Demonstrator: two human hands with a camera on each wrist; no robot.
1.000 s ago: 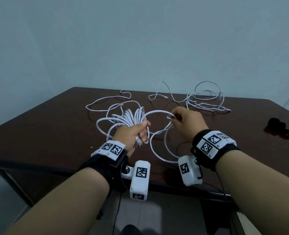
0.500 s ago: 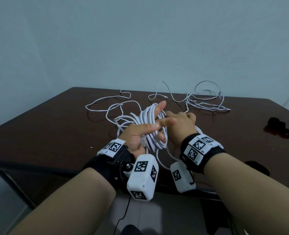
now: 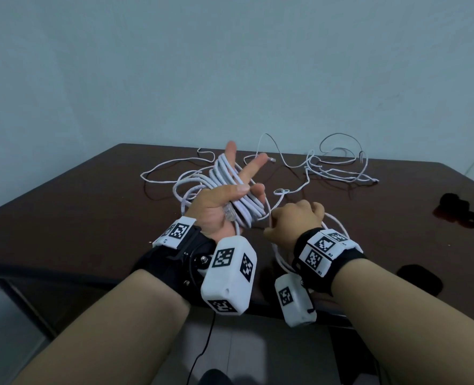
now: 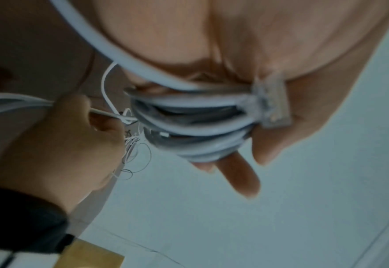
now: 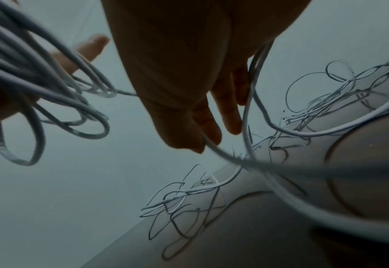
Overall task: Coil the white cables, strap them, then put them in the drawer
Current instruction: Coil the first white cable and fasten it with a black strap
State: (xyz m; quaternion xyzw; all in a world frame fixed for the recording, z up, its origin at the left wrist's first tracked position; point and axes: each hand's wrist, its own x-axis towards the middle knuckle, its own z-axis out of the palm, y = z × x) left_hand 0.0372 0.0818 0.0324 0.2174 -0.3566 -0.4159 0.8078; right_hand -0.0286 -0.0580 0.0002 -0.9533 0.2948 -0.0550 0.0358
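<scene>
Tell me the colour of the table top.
Dark brown table top, clearest in the head view.

Head view looks down over both wrists; wrist views sit close, sharing the cable coil (image 3: 234, 195).

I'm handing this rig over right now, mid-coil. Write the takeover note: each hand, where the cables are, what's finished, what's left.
Left hand: raised palm up, index and middle fingers straight; the coiled cable lies across the palm, thumb pressing over it, its clear plug by the thumb base.
Right hand: fist curled round the loose tail of the same cable, near the table's front edge.
Second white cable: tangled and uncoiled at the back right of the table.
Black object, perhaps straps: far right.
Done: most of the first cable is coiled.
Left: finish this coil, strap it, coil and strap the second, put both in the drawer, which is not in view.
</scene>
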